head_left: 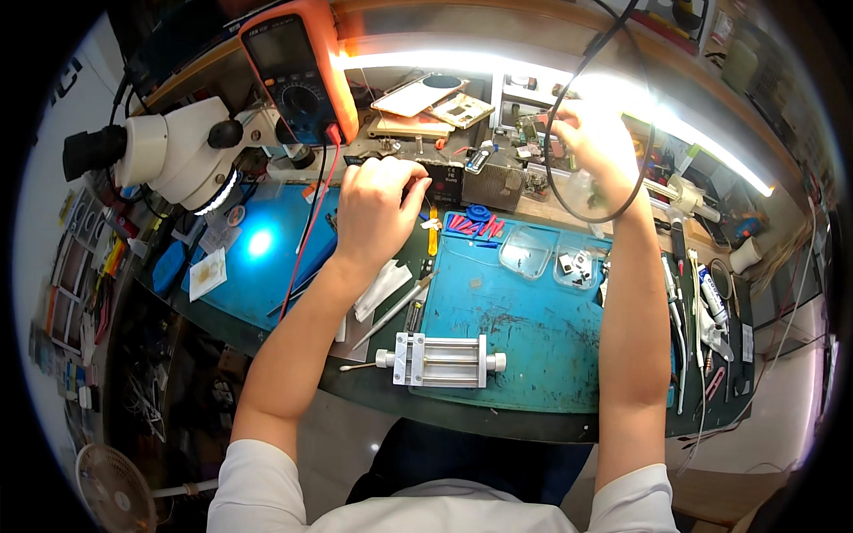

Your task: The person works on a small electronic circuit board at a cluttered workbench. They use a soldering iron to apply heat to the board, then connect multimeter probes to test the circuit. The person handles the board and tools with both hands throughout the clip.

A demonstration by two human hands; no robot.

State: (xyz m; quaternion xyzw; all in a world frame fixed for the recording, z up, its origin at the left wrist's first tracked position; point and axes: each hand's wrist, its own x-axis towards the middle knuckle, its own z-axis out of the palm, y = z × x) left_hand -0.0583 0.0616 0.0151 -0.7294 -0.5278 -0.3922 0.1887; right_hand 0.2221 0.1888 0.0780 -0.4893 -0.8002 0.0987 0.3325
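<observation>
My left hand (378, 202) hovers behind the work mat, below the orange multimeter (300, 75). Its fingers are curled with the thumb close to them, and nothing shows in them. Farther back, my right hand (602, 147) reaches up to the cluttered shelf under the bright lamp. Its fingers are closed beside a small green circuit board (533, 126); glare hides what they hold, if anything. A loop of black cable (548, 169) hangs in front of this hand. Between my forearms, a silver clamp fixture (442, 361) lies at the near edge of the blue mat (524, 329).
A white microscope (182, 147) stands at the left over a lit blue mat. Clear plastic boxes (525, 251) with small parts sit near the blue mat's back edge. Tweezers (386, 315) and white wipes (382, 289) lie left of it; tubes and tools (711, 311) crowd the right.
</observation>
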